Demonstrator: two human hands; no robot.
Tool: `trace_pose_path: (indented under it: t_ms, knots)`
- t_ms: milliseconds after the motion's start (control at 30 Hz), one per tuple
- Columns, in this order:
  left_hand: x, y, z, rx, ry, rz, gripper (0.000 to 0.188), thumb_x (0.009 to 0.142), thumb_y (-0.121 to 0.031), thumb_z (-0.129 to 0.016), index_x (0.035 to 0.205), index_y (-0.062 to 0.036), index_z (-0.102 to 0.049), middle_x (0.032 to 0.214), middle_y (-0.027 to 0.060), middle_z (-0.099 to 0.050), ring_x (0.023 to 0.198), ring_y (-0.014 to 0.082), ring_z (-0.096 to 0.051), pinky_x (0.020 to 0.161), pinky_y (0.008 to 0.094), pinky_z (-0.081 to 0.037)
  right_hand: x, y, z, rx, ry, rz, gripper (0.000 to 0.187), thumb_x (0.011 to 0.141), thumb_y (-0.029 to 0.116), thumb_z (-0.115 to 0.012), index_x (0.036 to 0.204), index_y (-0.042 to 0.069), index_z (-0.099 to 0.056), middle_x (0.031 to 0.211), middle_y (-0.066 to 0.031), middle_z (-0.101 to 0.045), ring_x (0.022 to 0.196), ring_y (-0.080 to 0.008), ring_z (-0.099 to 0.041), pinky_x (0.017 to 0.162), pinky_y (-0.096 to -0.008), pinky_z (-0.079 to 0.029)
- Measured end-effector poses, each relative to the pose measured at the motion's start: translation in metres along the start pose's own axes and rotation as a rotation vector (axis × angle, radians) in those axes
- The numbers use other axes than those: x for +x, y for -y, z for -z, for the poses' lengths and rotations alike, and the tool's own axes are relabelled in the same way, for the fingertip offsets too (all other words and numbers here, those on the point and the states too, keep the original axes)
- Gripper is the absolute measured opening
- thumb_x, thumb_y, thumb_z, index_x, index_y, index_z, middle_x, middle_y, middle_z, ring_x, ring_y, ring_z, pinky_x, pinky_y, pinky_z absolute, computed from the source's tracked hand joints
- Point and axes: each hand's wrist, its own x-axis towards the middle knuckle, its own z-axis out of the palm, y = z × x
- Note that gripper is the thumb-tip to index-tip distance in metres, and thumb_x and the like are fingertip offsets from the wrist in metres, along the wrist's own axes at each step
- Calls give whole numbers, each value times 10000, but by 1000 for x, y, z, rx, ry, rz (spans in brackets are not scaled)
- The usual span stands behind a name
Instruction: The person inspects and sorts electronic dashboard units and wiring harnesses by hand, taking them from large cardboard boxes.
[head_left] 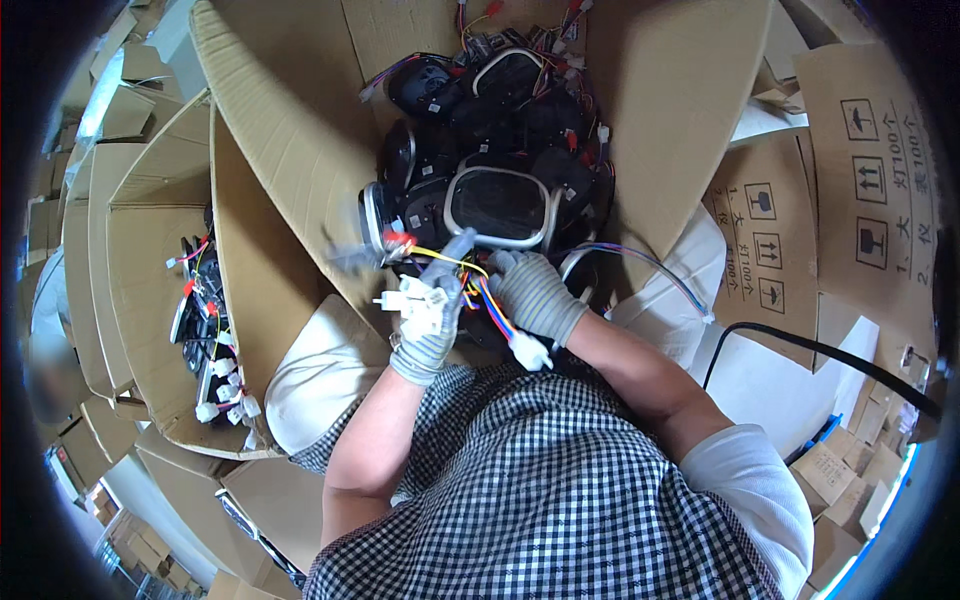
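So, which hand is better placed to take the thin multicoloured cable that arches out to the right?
Probably the striped-gloved right hand: it is closer to that thin multicoloured cable, on the same side. The similarly gloved left hand is farther across, with white plastic connectors clustered at it.

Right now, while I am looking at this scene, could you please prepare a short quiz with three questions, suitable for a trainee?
1. True or false: the right hand is bare.
2. The cluster of white plug connectors shows at:
A) the right hand
B) the left hand
C) neither hand
3. Complete: beyond the hands, an open cardboard box holds black display units, some with rounded frames of ____ colour.

Key:
1. False; it wears a striped glove.
2. B.
3. Silver.
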Motion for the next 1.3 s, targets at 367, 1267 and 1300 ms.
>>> trace_pose_path:
  t_ms: [367, 1267, 1300]
  knots:
    - [-10, -1, -12, 784, 394, -820, 416, 617, -208, -705, 1022, -147, -631, 733, 43, -603, 739, 257, -602, 711, 376, -486, 12, -34, -3, 66, 386, 103, 278, 894, 208, -505, 1118, 52, -555, 1023, -112, -629, 920, -248, -620, 830, -348, -471]
    - [-33, 14, -19, -126, 83, -182, 263, 792, -1, -589, 1052, -7, -629, 939, 68, -662, 727, 108, -600, 587, 240, -483, -65, 9, 68, 2015, -89, -635, 280, 907, 259, -509, 795, 16, -591, 500, 44, -431, 351, -46, -333, 329, -190, -242]
    - [-31, 9, -17, -377, 139, 51, 304, 746, -12, -632, 1048, -47, -646, 900, 63, -665, 686, 127, -605, 531, 262, -474, -65, 8, 66, 2076, -41, -680, 272, 910, 252, -498, 795, 20, -584, 500, 43, -430, 343, -47, -328, 323, -193, -241]
